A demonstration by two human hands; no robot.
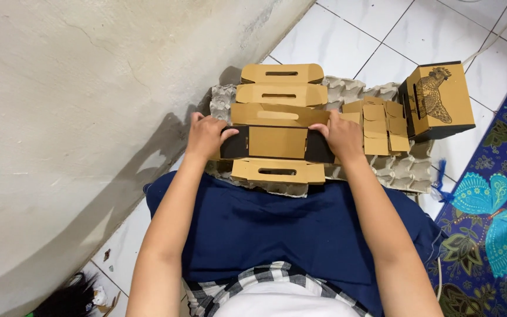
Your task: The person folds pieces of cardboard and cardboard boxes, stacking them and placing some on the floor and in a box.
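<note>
Both hands, left hand (pixel 205 136) and right hand (pixel 342 137), grip a flat brown-and-black die-cut cardboard box blank (pixel 277 142); folding apparently underway; next needs panel creasing.

The flat box (pixel 277 142) is brown card with black ends; the stack of card pieces (pixel 382 126) is the same brown; the egg tray (pixel 403 170) is grey; the made-up box (pixel 438 100) is brown with black edges and a black drawing of a rooster; the lap cloth (pixel 277 229) is dark blue; the shirt (pixel 277 282) has black and white checks; the mat (pixel 494 205) is dark blue with green leaves and a bright blue butterfly; the floor tiles (pixel 382 29) are white; the wall (pixel 89 88) is pale grey.
</note>
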